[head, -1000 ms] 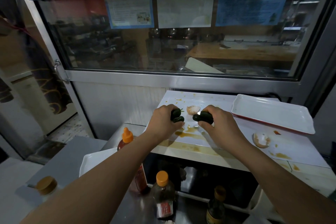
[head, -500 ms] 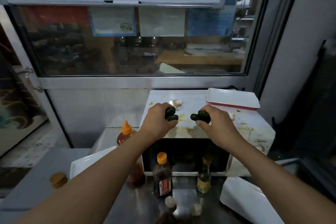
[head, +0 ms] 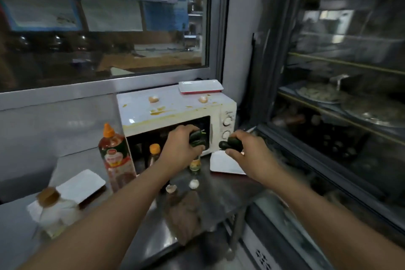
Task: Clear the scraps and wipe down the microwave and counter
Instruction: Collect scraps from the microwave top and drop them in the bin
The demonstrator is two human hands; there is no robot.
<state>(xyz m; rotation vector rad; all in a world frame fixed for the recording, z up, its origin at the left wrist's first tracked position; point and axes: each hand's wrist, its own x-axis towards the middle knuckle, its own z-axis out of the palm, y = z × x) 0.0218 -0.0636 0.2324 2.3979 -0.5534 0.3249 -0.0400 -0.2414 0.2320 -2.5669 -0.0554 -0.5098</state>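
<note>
A white microwave (head: 140,114) stands on the steel counter (head: 219,195), its top smeared with yellow-brown sauce. Two eggshell pieces (head: 153,99) (head: 203,99) lie on that top. My left hand (head: 179,149) grips dark green vegetable scraps (head: 197,137) in front of the microwave door. My right hand (head: 247,149) grips another dark green scrap (head: 230,144) near the microwave's knobs. More shell bits (head: 171,188) and a garlic clove (head: 194,183) sit on the counter below my hands.
A white tray (head: 200,86) rests on the microwave's back right corner. A red sauce bottle (head: 115,158), smaller bottles (head: 154,153) and a white tray (head: 225,163) crowd the counter. A jar (head: 52,208) and a plate (head: 81,185) are at left. A glass-door cabinet (head: 341,98) stands right.
Both hands have come off the microwave's top with the green scraps and now hang lower, in front of its door. The view has swung right and pulled back.
</note>
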